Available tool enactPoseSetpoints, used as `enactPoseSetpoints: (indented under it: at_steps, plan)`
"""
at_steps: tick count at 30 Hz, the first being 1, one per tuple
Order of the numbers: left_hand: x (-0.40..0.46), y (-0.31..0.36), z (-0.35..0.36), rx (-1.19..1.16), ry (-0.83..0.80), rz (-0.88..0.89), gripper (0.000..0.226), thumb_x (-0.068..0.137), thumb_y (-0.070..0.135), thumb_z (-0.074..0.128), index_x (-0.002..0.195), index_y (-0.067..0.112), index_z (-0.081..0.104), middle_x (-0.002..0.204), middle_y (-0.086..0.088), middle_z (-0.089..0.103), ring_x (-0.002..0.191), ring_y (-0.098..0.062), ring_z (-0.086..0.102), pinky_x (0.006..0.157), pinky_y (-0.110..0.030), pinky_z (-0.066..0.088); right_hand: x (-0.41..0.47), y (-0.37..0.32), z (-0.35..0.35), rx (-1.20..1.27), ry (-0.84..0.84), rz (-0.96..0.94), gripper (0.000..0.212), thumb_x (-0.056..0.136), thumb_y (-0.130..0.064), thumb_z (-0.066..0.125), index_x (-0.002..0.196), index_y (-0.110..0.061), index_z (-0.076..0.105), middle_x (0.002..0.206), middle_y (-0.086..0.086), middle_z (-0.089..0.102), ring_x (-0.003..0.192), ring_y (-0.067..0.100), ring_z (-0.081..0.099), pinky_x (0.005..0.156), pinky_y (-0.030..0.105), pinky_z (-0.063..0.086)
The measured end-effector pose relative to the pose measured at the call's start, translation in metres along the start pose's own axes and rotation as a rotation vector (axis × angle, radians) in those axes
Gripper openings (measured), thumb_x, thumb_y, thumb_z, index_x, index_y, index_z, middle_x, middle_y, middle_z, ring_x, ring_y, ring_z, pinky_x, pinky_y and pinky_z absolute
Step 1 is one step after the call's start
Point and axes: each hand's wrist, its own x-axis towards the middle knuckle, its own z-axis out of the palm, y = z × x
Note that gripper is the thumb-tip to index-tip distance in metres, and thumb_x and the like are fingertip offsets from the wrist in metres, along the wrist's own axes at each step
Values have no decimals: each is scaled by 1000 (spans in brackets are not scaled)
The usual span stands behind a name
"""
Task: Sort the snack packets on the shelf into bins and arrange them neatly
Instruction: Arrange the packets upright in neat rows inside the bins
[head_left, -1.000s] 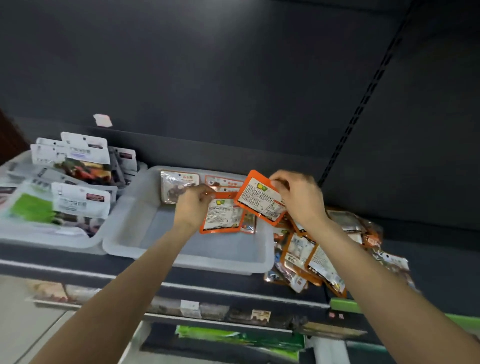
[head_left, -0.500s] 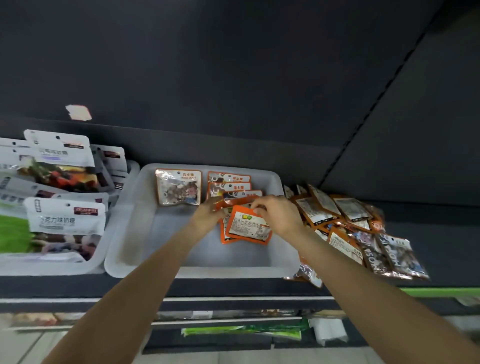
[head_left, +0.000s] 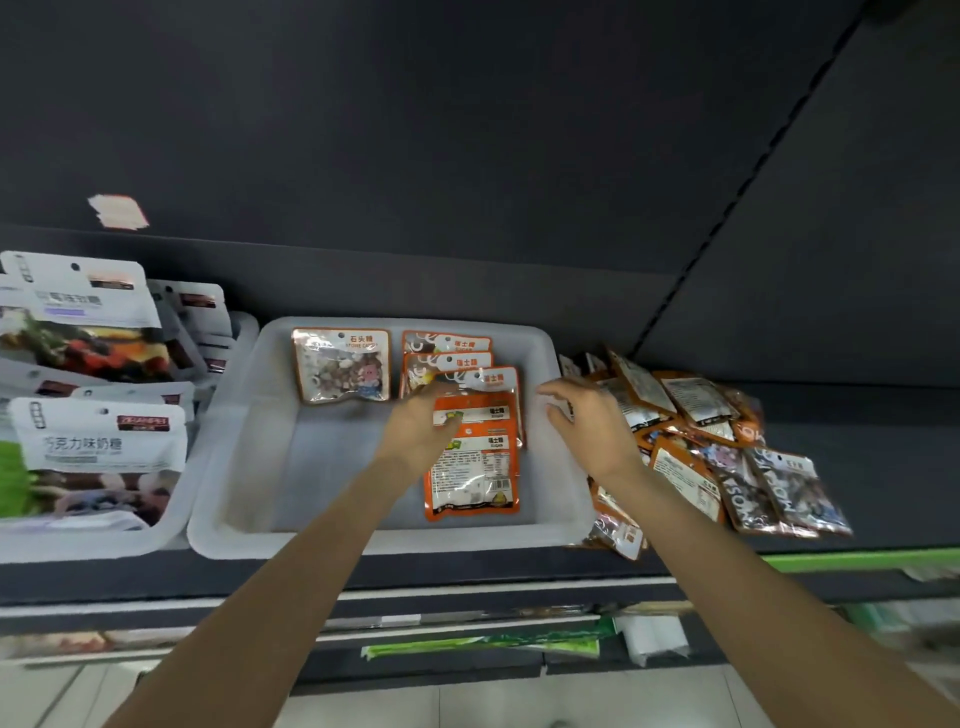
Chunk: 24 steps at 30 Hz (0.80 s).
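Note:
A white bin (head_left: 244, 467) stands mid-shelf. Inside it, a stone-candy packet (head_left: 340, 371) lies at the back left, and a row of overlapping orange packets (head_left: 449, 358) runs toward the front on the right. The frontmost orange packet (head_left: 472, 478) lies back-side up. My left hand (head_left: 421, 428) rests on the left edge of the orange row, fingers pressing on the packets. My right hand (head_left: 589, 421) hovers over the bin's right rim with fingers spread, holding nothing. A loose pile of orange and clear packets (head_left: 696, 431) lies on the shelf right of the bin.
A second white bin (head_left: 156, 540) at the left holds several large white-topped pouches (head_left: 98, 441). The dark shelf back wall rises behind. A slotted upright (head_left: 727, 208) runs diagonally at the right. Lower shelves with green items (head_left: 483, 644) sit below the shelf edge.
The orange packet my right hand held now lies in the bin at the front of the row. My right hand has let go and moved right toward the pile.

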Motion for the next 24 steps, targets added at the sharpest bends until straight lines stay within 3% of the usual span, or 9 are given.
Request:
enactPoseSetpoints:
  at_steps: [4,9,13,19,24]
  plan:
    - [-8,44,16,-2,20,175,32,93,14,54,125,18,55,126,-2,59,111,-17,58,94,-25,44,-29,34,-27,35,82,99,28,93,-13,55,121,-15,62,121,3,61,112,18,57,92,27,45]
    - [-17,116,58,37,-3,348,29,95,19,50,124,22,55,119,1,60,105,-14,59,89,-35,52,-63,95,-68,80,136,210,30,93,-15,57,122,-13,60,123,6,60,114,21,55,95,31,45]
    - [-19,166,114,146,-21,433,27,96,21,48,122,21,54,121,3,58,108,-16,56,87,-34,48,-83,158,-97,43,126,304,32,91,-11,58,122,-10,60,124,12,58,114,29,54,93,35,43]
    - [-12,220,224,272,-75,353,33,97,22,46,129,18,50,127,-2,52,120,-20,46,95,-37,42,-101,279,-123,12,-50,390,41,90,-16,61,129,-11,53,128,11,52,121,29,48,98,37,42]
    - [-17,230,293,334,-193,178,50,93,24,54,140,18,37,143,-4,39,132,-21,34,107,-35,34,-100,341,-124,53,-262,362,66,88,-29,64,145,-15,33,143,11,38,134,28,32,107,38,34]
